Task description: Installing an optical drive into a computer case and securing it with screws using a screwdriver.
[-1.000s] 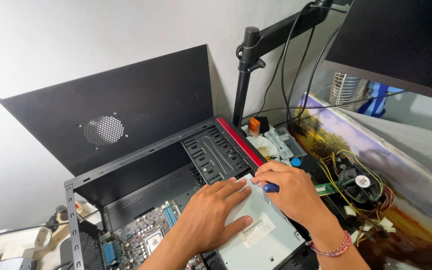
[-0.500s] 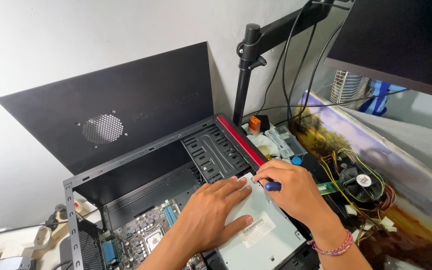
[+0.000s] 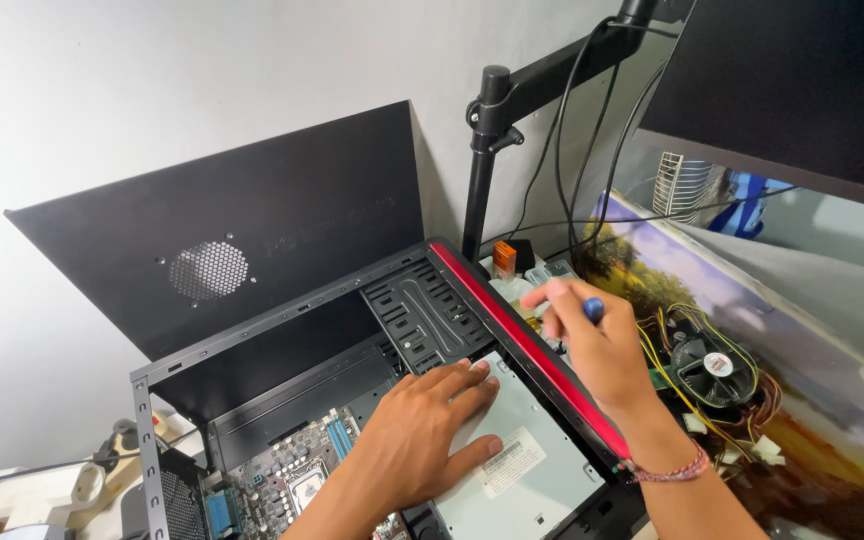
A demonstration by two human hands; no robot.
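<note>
An open black computer case (image 3: 282,330) with a red front strip (image 3: 532,350) lies on its side. My left hand (image 3: 422,435) rests flat, fingers spread, on a grey metal drive (image 3: 527,450) seated in the case. My right hand (image 3: 592,345) is raised over the red strip, closed around a blue-handled screwdriver (image 3: 593,309); only the handle's end shows. A green motherboard (image 3: 287,480) lies in the case below my left arm.
The case's black side panel (image 3: 222,240) leans on the wall. A monitor arm (image 3: 487,150) with cables and a dark monitor (image 3: 792,80) stand at right. A cooler fan (image 3: 712,365) with yellow wires lies on a picture mat. A power strip (image 3: 82,480) sits at left.
My right hand has lifted off the drive and moved up and to the right with the screwdriver. My left hand stays flat on the drive.
</note>
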